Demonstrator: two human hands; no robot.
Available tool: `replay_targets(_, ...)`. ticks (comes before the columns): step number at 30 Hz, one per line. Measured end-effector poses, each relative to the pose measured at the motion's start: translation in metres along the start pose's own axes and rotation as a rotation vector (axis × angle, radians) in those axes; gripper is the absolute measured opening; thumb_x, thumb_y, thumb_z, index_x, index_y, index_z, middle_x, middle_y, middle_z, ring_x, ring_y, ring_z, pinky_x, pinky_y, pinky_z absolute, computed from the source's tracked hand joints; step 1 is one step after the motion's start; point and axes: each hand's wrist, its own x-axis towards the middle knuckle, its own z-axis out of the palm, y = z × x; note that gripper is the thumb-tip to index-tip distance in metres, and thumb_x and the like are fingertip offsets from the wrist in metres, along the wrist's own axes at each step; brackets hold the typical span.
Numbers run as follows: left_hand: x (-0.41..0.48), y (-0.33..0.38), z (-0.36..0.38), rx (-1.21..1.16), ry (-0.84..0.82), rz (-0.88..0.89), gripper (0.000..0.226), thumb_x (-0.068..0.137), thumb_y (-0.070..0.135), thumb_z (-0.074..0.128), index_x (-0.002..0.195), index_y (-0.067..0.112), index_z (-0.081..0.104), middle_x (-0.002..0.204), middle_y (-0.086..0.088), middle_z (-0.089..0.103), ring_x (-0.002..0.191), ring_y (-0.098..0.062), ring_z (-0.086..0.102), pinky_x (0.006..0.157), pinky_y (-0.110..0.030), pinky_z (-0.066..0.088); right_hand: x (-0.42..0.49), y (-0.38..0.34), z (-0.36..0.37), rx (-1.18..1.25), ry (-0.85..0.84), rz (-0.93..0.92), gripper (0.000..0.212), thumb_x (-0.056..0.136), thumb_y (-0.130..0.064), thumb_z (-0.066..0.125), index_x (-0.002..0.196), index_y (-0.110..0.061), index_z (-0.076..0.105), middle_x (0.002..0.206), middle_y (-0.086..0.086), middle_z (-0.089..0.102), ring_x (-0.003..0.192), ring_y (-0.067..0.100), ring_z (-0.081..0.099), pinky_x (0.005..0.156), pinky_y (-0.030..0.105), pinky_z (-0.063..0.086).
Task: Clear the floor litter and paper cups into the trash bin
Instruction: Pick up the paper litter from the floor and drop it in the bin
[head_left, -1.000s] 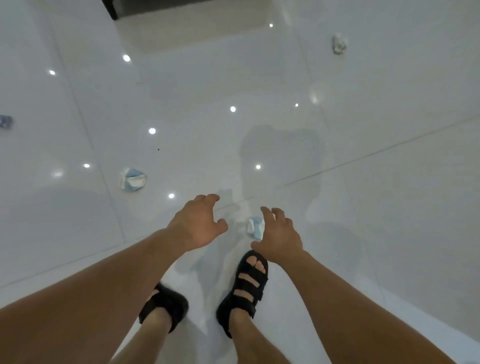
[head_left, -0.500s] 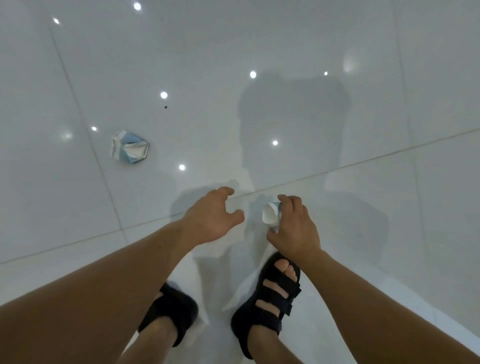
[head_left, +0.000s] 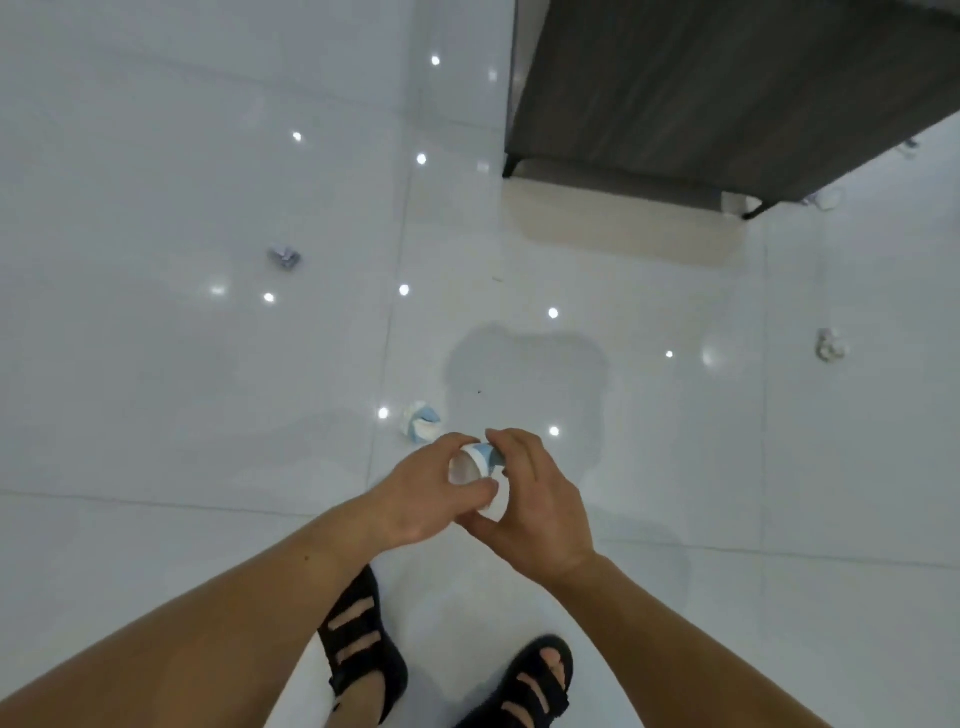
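A moment ago the small paper cup (head_left: 480, 470) was on the tiles by the person's foot, with only the right hand (head_left: 535, 506) closing on it; now it is off the floor and held between both hands at about waist height, and the person has straightened so that more of the room shows. The left hand (head_left: 421, 496) wraps the cup's open end, thumb across the rim, while the right hand grips its far side, so both are grasping the cup. That reads to me as one piece collected, perhaps being passed or squashed before the next pickup. The cup is white with a pale blue band, its mouth turned towards the person, and slightly dented. Plenty is left: a crumpled blue-and-white cup (head_left: 422, 422) lies just beyond the hands, a grey wad (head_left: 284, 257) sits well off to the left, and a pale scrap (head_left: 829, 345) lies far right. A dark cabinet (head_left: 727, 93) stands ahead; no trash bin is in sight.
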Motion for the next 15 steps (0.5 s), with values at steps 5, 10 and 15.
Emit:
replay_targets(5,-0.03,-0.044,-0.064,-0.042,0.191,-0.135,0.041,0.081,0.037,0.067,0.116,0.028,0.048,0.101,0.012,0.058,0.09,-0.004,0.056,0.068,-0.017,0.042,0.042,-0.039,0.026,-0.156,-0.212,-0.078,0.09,0.075,-0.062,0.068,0.148,-0.026,0.027,0.15,-0.008,0.028,0.124,0.013,0.044,0.092,0.027,0.048)
replay_targets(10,-0.016,-0.117,-0.085,-0.022,0.347,-0.324,0.037,0.079,0.033,0.07,0.106,0.021,0.048,0.09,0.009,0.054,0.075,0.0,0.049,0.055,-0.015,0.033,0.095,-0.014,0.082,-0.311,-0.353,0.065,0.086,0.084,-0.056,0.061,0.151,-0.029,0.014,0.152,-0.002,0.019,0.125,0.023,0.039,0.092,0.034,0.048)
replay_targets(15,0.036,-0.186,-0.078,-0.117,0.424,-0.389,0.049,0.079,0.034,0.069,0.121,0.018,0.048,0.096,0.006,0.056,0.078,-0.004,0.052,0.057,-0.014,0.034,0.156,0.032,0.155,-0.466,-0.428,0.051,0.088,0.082,-0.057,0.063,0.148,-0.034,0.009,0.148,0.002,0.023,0.118,0.026,0.041,0.078,0.035,0.049)
